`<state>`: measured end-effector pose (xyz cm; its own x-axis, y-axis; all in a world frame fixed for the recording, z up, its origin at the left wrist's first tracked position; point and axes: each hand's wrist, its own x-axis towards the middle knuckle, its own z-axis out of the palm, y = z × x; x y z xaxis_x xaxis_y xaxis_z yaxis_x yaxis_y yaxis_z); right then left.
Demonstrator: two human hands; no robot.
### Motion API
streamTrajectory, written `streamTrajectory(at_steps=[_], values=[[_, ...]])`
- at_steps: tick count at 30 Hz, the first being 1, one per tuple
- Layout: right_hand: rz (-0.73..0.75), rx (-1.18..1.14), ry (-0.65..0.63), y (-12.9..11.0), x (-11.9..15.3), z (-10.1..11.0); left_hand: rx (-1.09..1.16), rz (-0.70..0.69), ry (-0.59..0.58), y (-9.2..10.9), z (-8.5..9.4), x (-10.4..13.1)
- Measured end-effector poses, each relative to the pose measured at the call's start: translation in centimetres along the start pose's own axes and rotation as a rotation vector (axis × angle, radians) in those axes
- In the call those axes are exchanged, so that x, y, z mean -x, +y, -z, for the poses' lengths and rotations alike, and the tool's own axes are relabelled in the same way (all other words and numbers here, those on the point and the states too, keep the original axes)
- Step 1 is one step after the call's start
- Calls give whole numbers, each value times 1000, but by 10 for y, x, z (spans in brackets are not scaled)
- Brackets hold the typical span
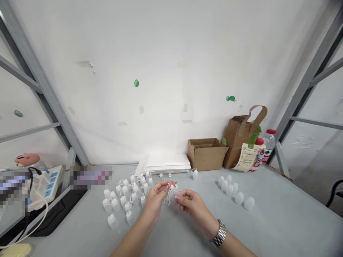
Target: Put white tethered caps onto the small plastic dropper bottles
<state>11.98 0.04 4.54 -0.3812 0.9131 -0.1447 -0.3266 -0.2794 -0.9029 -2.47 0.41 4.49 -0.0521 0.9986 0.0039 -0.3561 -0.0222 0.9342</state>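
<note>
My right forearm point(237, 246) lies nearest. Left of and nearer than the cardboard box point(207, 159), my left hand point(154, 200) pinches the small bottle point(175, 192) near its neck; my right hand point(197, 208) closes on its body (probably light, squeezable, perhaps slippery), the better grip.

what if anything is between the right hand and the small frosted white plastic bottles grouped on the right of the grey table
Nothing visible stands between the right hand and those bottles; only grey tabletop shows there. That hand does hold another frosted bottle, though.
</note>
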Motion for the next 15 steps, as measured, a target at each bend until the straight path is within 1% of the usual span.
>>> streamTrajectory(at_steps=[3, 5, 7, 10, 12, 15], values=[[-130, -148, -116, 1, 1, -1, 25, -8, -34, 0, -2, 0], [-154, -159, -110, 1, 1, -2, 27, -12, -48, 0, -4, 1], [-76, -117, -59, -1, 1, -2, 12, -26, -40, 1, -4, 2], [61, -22, 5, -3, 1, -2, -39, -64, 4, 3, -5, 3], [93, 36, -8, -3, 0, -1, -97, -69, 25, 3, -6, 5], [92, 63, -62, -1, 1, -1, -163, -36, -1, 3, -10, 8]])
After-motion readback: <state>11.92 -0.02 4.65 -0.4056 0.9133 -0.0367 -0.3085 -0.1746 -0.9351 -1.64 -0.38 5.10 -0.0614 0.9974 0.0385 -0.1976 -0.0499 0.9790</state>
